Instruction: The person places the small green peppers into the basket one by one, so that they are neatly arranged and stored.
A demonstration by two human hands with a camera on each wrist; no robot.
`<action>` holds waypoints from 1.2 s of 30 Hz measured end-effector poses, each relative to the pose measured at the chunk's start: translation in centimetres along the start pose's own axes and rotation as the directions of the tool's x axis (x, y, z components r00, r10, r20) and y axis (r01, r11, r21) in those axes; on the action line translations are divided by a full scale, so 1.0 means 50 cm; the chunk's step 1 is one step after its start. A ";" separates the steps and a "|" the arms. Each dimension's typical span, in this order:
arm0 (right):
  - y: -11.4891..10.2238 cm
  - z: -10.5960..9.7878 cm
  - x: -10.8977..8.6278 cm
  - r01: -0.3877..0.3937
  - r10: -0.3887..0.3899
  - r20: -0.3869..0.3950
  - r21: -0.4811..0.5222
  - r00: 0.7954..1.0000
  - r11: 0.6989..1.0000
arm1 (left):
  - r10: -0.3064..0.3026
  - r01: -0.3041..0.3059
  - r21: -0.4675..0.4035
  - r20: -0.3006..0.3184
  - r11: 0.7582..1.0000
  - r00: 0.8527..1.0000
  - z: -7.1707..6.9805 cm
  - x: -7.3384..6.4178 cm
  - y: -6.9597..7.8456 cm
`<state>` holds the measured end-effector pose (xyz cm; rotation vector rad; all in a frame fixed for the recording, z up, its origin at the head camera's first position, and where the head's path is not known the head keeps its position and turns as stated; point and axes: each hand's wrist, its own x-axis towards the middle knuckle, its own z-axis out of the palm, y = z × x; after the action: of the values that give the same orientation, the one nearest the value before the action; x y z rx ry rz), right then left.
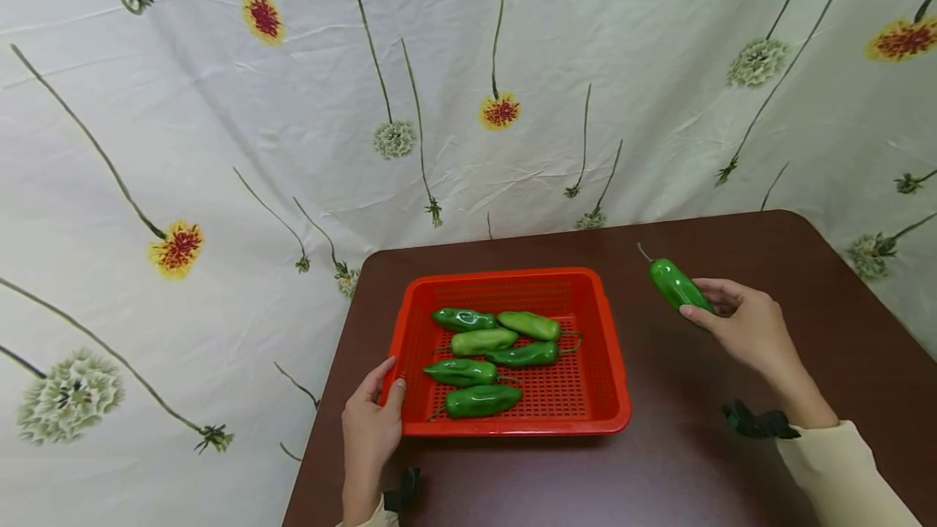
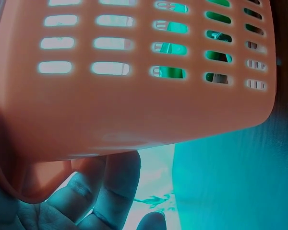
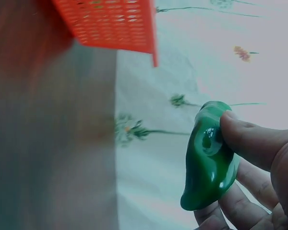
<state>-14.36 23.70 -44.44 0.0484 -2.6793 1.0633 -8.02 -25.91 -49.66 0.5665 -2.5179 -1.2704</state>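
Observation:
A red plastic basket [image 1: 618, 381] stands on the table, with several green peppers [image 1: 483, 401] lying on its perforated bottom. My left hand [image 1: 373, 417] grips the basket's left rim, thumb on top and fingers around the outside. In the left wrist view, those fingers [image 2: 117, 191] curl under the lip of the basket wall [image 2: 134, 115]. To the right of the basket, my right hand [image 1: 750, 328] holds one green pepper [image 1: 675, 283] above the table, its thin stem pointing up and left. The right wrist view shows this pepper [image 3: 209, 158] pinched between thumb and fingers.
The dark brown table [image 1: 527, 482] has rounded far corners. A pale cloth with printed flowers [image 1: 468, 39] hangs behind it and along its left side. Dark bands [image 1: 761, 421] circle both wrists, by pale sleeves.

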 end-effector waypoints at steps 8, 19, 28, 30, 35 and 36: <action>-0.059 0.006 0.034 0.031 -0.030 -0.010 0.077 0.999 0.997 | 0.004 -0.004 -0.001 -0.005 1.000 1.000 0.000 0.002 0.000; -0.141 0.033 0.061 0.078 -0.087 0.062 0.139 0.994 0.987 | 0.002 -0.002 -0.007 -0.002 1.000 1.000 0.000 -0.002 0.000; -0.180 0.067 0.063 0.152 -0.205 0.211 0.241 0.956 0.958 | 0.006 -0.006 0.000 -0.006 1.000 1.000 0.001 -0.002 0.000; -0.186 0.076 0.062 0.162 -0.224 0.231 0.260 0.947 0.952 | 0.009 -0.009 0.005 -0.009 1.000 1.000 0.001 -0.001 0.000; -0.199 0.094 0.055 0.167 -0.247 0.270 0.286 0.931 0.944 | 0.014 -0.014 0.019 -0.012 1.000 1.000 0.002 -0.002 0.001; -0.202 0.097 0.053 0.166 -0.248 0.277 0.288 0.928 0.943 | 0.014 -0.014 0.022 -0.013 1.000 1.000 0.002 -0.002 0.002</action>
<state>-16.78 13.20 -40.41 0.5852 -2.6947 1.4288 -8.00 -25.76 -49.66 0.5587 -2.5235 -1.2323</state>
